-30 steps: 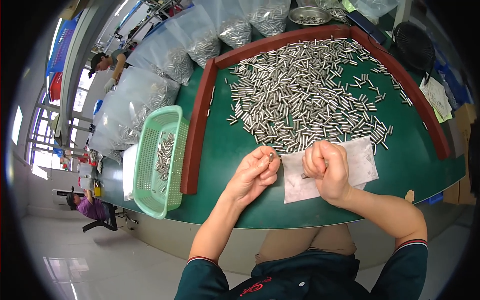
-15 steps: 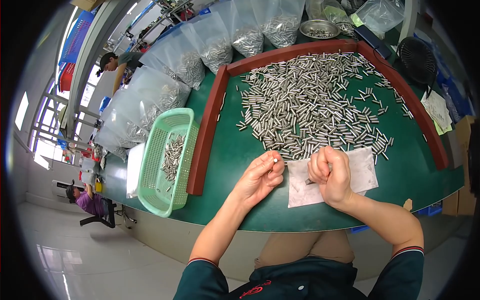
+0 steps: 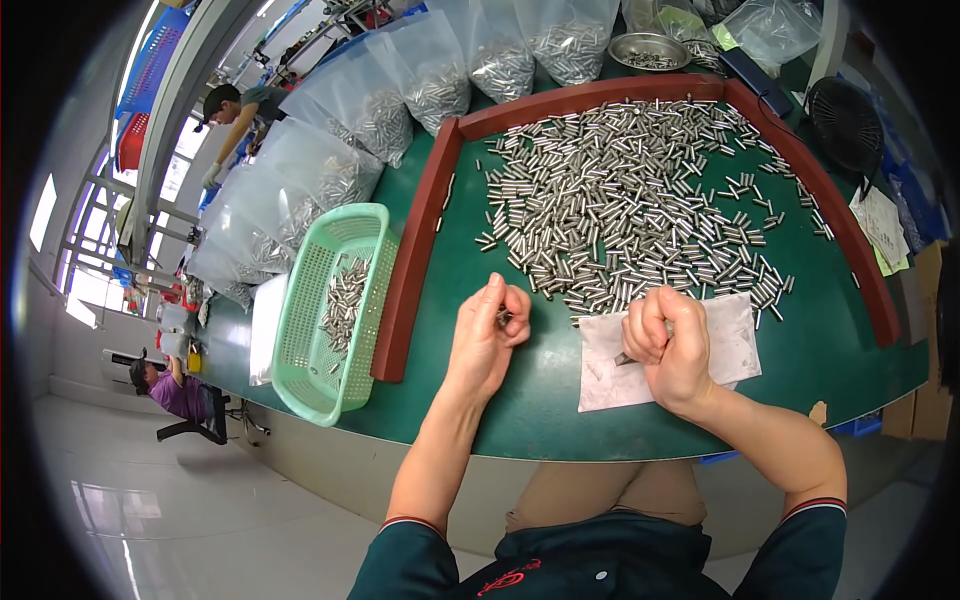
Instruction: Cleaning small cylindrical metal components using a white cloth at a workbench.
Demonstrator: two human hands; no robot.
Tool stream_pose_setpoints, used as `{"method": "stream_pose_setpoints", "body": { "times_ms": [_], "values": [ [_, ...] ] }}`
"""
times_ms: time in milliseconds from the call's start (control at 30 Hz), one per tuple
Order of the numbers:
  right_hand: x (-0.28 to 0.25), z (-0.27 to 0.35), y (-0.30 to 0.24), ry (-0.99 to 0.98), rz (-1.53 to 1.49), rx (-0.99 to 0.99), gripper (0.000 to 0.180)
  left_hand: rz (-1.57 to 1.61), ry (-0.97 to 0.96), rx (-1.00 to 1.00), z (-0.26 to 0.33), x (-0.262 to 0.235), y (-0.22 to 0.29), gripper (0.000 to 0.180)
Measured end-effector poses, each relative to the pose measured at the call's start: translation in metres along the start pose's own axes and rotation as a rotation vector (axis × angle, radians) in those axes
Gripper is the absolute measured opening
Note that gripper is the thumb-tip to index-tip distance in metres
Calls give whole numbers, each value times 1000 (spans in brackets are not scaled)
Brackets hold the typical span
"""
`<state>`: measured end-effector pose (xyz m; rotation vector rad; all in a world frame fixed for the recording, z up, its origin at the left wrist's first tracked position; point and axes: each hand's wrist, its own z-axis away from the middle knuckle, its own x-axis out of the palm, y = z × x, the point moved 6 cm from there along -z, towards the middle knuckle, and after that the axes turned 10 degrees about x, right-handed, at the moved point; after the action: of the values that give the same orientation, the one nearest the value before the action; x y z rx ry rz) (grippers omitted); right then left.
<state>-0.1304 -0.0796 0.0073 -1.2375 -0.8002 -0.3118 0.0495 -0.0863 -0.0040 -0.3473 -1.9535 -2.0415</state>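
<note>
A broad pile of short shiny metal pins (image 3: 620,190) is spread over the green tabletop (image 3: 540,400) in front of me. My left hand (image 3: 482,335) is raised just left of the pile's near edge, its fingers curled round metal pins that show only in part. My right hand (image 3: 675,348) forms a fist above a smudged white cloth (image 3: 605,392). From the little-finger side of that fist a metal pin's end (image 3: 624,359) sticks out; how many pins the fist holds is hidden.
A red-brown wooden border (image 3: 405,290) frames the pile. Beyond it on the left stands a light green basket (image 3: 300,300) with pins inside. Bags of pins (image 3: 435,85) line the back, near a metal bowl (image 3: 648,45). A black fan (image 3: 843,120) stands back right. Two people are at the left.
My left hand has moved left, away from the cloth, and turned with its thumb upward; the pin tip at its fingertips no longer shows. The right fist stays nearly in place.
</note>
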Motion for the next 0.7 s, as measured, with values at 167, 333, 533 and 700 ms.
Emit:
{"method": "stream_pose_setpoints", "body": {
  "times_ms": [167,333,533,700],
  "values": [
    [0,0,0,-6,1,-5,38,-930,136,362,-7,-19,17,12],
    [0,-2,1,0,-3,-5,38,-1313,91,454,-13,-2,19,12],
    [0,-2,0,5,9,-7,38,-1405,112,479,-11,-3,18,7],
    [-1,-2,-1,-11,16,-14,37,-1250,107,432,-13,-7,21,7]
  ]
}}
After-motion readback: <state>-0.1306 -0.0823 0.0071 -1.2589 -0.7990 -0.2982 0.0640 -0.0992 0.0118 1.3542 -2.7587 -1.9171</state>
